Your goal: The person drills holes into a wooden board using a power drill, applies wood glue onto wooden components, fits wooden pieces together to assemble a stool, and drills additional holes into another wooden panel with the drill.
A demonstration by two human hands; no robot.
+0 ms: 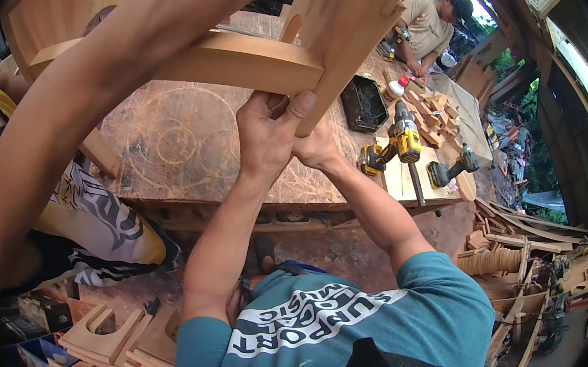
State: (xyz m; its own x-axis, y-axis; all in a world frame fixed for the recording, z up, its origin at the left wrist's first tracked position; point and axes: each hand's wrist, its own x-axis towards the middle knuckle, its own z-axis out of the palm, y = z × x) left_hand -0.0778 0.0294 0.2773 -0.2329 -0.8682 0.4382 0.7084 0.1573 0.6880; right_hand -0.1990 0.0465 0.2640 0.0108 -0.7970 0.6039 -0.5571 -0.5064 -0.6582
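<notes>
Left of the black tray (364, 108), a co-worker's forearm (126, 54) crosses over the wooden frame (253, 64), with the left hand (265, 135) clamped at its corner joint (320, 79). Nearer the tray's left side, the right hand (317, 146) sits by the lower end of the leg (340, 60), fingers hidden, so I cannot tell whether they grip; steadying this well probably calls for even pressure from both hands, the joint kept square, and elbows clear of the yellow drill (404, 142) to the tray's right.
</notes>
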